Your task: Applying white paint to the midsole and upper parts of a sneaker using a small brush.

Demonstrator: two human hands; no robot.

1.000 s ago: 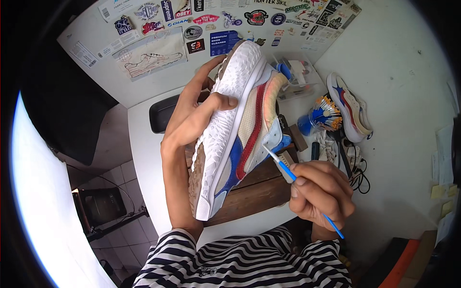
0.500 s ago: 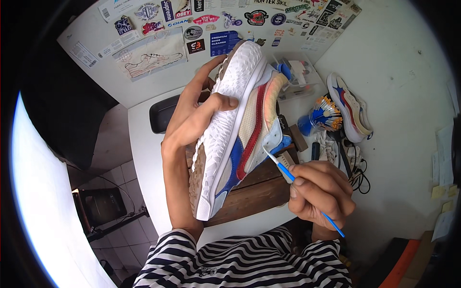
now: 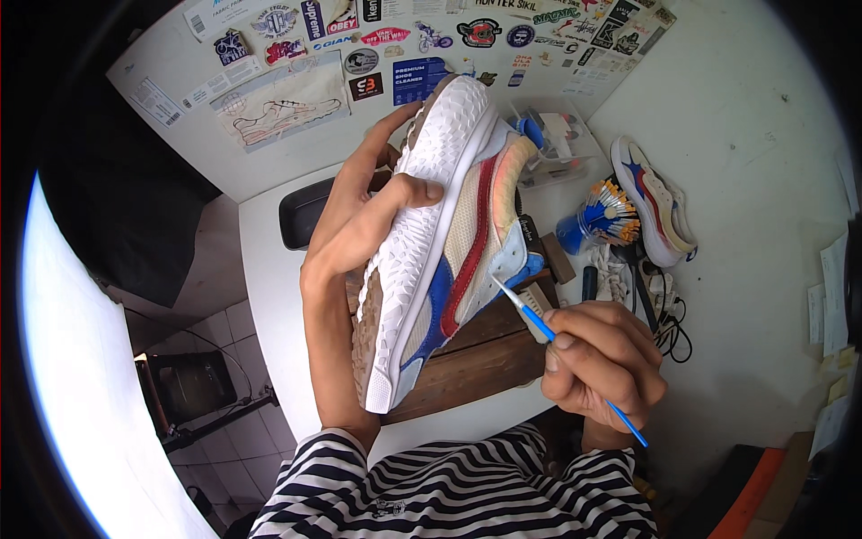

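A sneaker (image 3: 422, 207) with a thick white textured midsole, cream mesh, a red stripe and blue panels is held up on its side in my left hand (image 3: 364, 211). My left thumb presses the midsole and the fingers reach behind the sole. In my right hand (image 3: 606, 364), a slim blue paintbrush (image 3: 537, 322) is pinched between thumb and fingers. Its pale bristle tip meets the light-blue eyelet panel (image 3: 508, 260) of the sneaker. Brown patches show along the outsole edge.
Under the sneaker lies a brown wooden block (image 3: 476, 368) on the white table (image 3: 278, 314). Behind it is a black tray (image 3: 301, 220). To the right are a blue cup of brushes (image 3: 600, 220), a matching sneaker (image 3: 651, 202), a clear bin (image 3: 561, 148) and black cables (image 3: 672, 332).
The brush and my right hand have shifted very slightly, with the tip still at the eyelet panel. My left hand and the sneaker look almost the same.
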